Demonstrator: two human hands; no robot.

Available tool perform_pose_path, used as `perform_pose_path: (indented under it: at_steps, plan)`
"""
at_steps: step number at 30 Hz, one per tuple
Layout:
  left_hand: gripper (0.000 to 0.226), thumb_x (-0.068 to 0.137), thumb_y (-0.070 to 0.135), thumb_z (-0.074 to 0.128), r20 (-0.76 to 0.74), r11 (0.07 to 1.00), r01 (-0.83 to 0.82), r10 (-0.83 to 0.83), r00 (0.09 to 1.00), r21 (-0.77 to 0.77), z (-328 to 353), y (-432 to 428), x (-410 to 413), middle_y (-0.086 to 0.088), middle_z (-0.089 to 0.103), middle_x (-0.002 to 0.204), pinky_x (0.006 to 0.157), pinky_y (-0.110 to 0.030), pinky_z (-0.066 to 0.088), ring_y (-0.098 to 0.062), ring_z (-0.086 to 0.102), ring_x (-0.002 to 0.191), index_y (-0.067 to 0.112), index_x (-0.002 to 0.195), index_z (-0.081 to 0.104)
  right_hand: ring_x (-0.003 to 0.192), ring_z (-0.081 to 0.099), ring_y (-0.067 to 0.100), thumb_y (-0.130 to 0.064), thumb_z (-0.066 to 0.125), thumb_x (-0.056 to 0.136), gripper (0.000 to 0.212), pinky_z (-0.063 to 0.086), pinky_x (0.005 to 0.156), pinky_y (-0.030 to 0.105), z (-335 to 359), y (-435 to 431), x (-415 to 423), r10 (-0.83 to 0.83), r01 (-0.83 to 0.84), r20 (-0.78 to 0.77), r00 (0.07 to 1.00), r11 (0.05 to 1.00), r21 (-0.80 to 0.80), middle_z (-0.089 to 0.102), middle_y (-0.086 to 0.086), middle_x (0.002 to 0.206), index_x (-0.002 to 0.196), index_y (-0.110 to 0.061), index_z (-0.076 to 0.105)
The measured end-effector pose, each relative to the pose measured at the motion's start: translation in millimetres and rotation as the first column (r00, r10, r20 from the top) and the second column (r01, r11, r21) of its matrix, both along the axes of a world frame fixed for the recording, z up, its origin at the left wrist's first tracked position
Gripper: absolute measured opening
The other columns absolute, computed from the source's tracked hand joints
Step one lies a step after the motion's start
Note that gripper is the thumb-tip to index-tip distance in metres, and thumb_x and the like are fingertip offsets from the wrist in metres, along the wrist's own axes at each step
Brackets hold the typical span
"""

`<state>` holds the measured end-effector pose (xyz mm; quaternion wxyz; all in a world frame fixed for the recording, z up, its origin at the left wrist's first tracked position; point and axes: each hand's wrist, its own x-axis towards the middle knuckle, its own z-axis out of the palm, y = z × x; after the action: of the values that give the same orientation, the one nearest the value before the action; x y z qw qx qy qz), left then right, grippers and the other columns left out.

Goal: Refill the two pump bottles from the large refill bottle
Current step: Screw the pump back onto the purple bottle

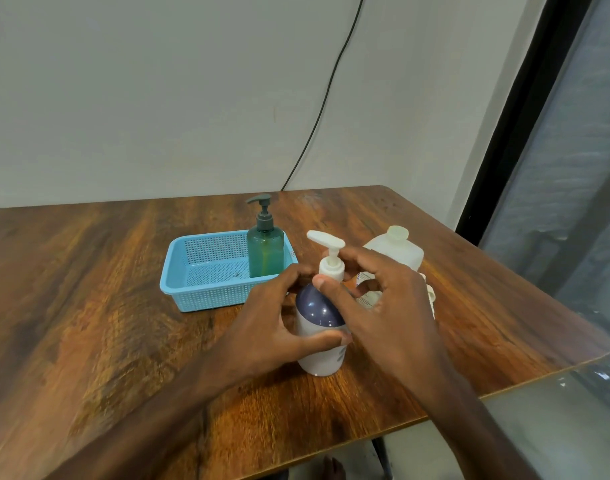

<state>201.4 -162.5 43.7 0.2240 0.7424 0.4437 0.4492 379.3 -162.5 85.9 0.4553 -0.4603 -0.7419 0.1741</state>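
right hand (383, 299) pinches the white plastic pump collar (331, 270), left hand (272, 327) grips the navy-shouldered white bottle (319, 358): brace the body, twist the collar level.

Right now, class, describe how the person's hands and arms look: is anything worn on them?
The left hand and right hand are bare: no gloves, rings, watch or bands show. Both arms are uncovered to the picture's edge, with no sleeve in view.

Plain indoor room, wooden table (123, 306), bare wall (158, 98), dark-framed window (580, 202).
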Motion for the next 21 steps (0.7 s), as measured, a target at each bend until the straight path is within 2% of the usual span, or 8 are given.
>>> perform_pose_path:
  at_steps: [4,12,16,19,21]
  plan:
    - [0.074,0.071,0.048,0.091,0.008,1.0,-0.003,0.003,1.0,0.0,-1,0,0,0.021,0.065,0.128,0.093,-0.032,0.059,-0.004,0.063,0.12,0.033,0.134,0.055,0.087,0.05,-0.022,-0.043,0.074,0.084,0.045,0.038,0.078,-0.009,-4,-2,-1,-0.024,0.024,0.007,1.0,1.0,-0.008,0.053,-0.03,0.11,0.127,-0.032,0.065]
    - [0.072,0.073,0.039,0.092,0.006,1.0,-0.006,0.006,1.0,0.0,-3,2,1,0.017,0.066,0.128,0.093,-0.038,0.059,-0.009,0.065,0.119,0.029,0.134,0.056,0.09,0.05,-0.022,-0.046,0.075,0.081,0.042,0.035,0.077,-0.01,-10,-2,-4,-0.058,0.058,0.006,0.998,0.998,0.012,0.053,-0.031,0.109,0.12,-0.037,0.065]
    - [0.07,0.073,0.038,0.093,0.009,1.0,-0.008,0.008,1.0,0.003,-2,1,1,0.018,0.066,0.127,0.091,-0.038,0.06,-0.008,0.065,0.118,0.031,0.132,0.056,0.102,0.052,-0.006,-0.047,0.078,0.08,0.046,0.037,0.076,-0.008,-12,2,-4,-0.102,0.102,0.041,0.994,0.995,0.012,0.06,-0.015,0.126,0.123,-0.032,0.069]
    - [0.069,0.073,0.038,0.092,0.009,1.0,-0.009,0.009,1.0,0.012,-3,2,1,0.018,0.067,0.126,0.091,-0.037,0.06,-0.008,0.065,0.117,0.031,0.132,0.056,0.089,0.05,-0.015,-0.047,0.076,0.082,0.044,0.032,0.075,-0.012,-12,1,-5,-0.09,0.091,0.054,0.995,0.995,-0.027,0.055,-0.022,0.112,0.122,-0.032,0.067]
    - [0.07,0.073,0.038,0.092,0.012,1.0,-0.01,0.01,1.0,0.014,-3,1,1,0.019,0.067,0.126,0.091,-0.036,0.06,-0.006,0.065,0.116,0.031,0.132,0.056,0.086,0.053,-0.017,-0.046,0.078,0.082,0.036,0.034,0.074,-0.01,-13,0,-7,-0.079,0.08,0.038,0.996,0.996,-0.045,0.052,-0.031,0.1,0.114,-0.037,0.064]
